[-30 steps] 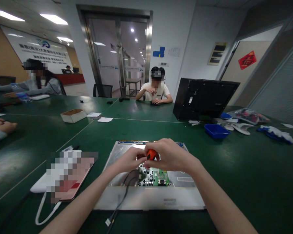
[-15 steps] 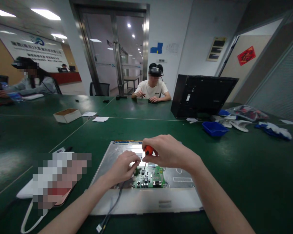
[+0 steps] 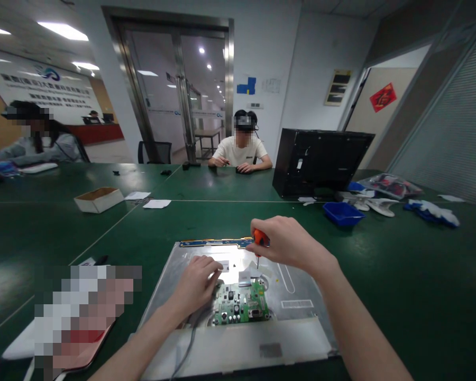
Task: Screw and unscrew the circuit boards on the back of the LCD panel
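My right hand (image 3: 289, 243) grips an orange-handled screwdriver (image 3: 261, 238), its thin shaft pointing down just above the upper right of a green circuit board (image 3: 241, 302). The board lies on the metal back of a flat display panel (image 3: 301, 328). My left hand (image 3: 198, 280) rests by the board's upper left corner, with fingers bent and thumb near the fingertips; whether it pinches anything is hidden. A grey cable (image 3: 190, 341) runs from under that hand toward me. Along the panel's far edge lies a narrow blue circuit strip (image 3: 214, 243).
A phone (image 3: 99, 338) and a white item lie at left on the green table. Farther off are an open cardboard box (image 3: 99, 201), paper slips, a blue tray (image 3: 343, 214), a black monitor (image 3: 321, 164) and gloves (image 3: 432, 211). Two people sit at the table.
My right hand has moved the screwdriver right, from over the board's left part to its upper right. The left hand stays near the board's left edge. The view has shifted slightly.
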The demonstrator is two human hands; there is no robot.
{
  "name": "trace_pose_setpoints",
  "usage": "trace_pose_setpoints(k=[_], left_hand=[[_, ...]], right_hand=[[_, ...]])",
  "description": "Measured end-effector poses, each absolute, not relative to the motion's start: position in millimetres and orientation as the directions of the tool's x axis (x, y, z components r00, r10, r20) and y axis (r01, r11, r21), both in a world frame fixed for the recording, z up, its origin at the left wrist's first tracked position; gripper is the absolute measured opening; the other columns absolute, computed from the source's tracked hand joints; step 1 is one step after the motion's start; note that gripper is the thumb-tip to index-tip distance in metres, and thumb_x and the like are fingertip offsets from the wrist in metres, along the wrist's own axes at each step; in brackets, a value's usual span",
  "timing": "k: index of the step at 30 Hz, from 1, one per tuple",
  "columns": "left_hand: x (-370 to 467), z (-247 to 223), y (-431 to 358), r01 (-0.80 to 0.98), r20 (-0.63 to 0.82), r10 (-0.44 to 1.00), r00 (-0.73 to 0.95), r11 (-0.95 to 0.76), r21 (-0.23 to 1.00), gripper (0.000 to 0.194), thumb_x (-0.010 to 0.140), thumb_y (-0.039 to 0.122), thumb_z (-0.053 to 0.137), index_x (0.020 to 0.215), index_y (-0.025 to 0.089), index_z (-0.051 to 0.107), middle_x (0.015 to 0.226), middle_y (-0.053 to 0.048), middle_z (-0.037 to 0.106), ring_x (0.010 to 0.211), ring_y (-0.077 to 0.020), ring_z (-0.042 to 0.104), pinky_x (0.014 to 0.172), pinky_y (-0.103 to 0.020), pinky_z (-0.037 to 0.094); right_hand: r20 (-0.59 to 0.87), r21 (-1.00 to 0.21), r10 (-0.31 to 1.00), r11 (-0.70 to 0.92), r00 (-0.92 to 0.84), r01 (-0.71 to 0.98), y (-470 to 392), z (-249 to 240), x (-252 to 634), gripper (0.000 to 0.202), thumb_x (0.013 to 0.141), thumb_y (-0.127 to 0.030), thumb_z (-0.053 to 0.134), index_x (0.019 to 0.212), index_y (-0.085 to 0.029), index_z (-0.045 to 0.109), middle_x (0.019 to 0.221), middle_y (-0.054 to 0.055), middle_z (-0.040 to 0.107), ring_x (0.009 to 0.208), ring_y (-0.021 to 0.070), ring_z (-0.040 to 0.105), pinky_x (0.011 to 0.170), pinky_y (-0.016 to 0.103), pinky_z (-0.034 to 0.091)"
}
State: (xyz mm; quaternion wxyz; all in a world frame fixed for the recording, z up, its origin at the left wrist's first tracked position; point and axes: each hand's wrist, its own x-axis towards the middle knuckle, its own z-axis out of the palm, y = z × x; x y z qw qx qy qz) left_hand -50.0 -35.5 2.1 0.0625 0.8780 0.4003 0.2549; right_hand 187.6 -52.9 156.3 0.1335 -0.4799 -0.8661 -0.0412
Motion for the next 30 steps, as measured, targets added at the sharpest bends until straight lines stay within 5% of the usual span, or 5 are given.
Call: trace_pose_setpoints(k=[10,20,30], left_hand=[[-51,-5,-28,0.679,0.331,0.815,0.475,-0.579,0.450,0.014,0.090,0.021,0.050,0.097,0.018,0.062,0.091,-0.006,0.065,0.088,-0.0225,0.057,0.079,-0.034,0.038],[-53,-15,-22,0.679,0.323,0.821,0.471,-0.571,0.462,0.019,0.092,0.022,0.045,0.098,0.019,0.063,0.095,-0.007,0.067,0.090,-0.0232,0.059,0.080,-0.034,0.042],[-53,-19,-19,0.673,0.318,0.830,0.459,-0.558,0.486,0.023,0.091,0.019,0.042,0.099,0.018,0.064,0.096,-0.008,0.067,0.091,-0.0232,0.059,0.080,-0.035,0.044]], right_hand=[[0.185,-0.022,0.871,0.466,-0.454,0.885,-32,138,181,0.022,0.083,-0.039,0.054,0.075,-0.019,0.061,0.081,0.003,0.061,0.066,0.0130,0.051,0.054,0.026,0.026],[-0.065,-0.032,0.889,0.451,-0.452,0.892,-5,66,147,0.025,0.085,-0.023,0.046,0.098,-0.020,0.067,0.096,0.011,0.070,0.086,0.0224,0.065,0.067,0.028,0.041],[-0.109,-0.081,0.863,0.486,-0.493,0.870,0,48,145,0.025,0.078,-0.034,0.063,0.099,-0.023,0.069,0.097,0.008,0.071,0.093,0.0229,0.064,0.071,0.027,0.044]])
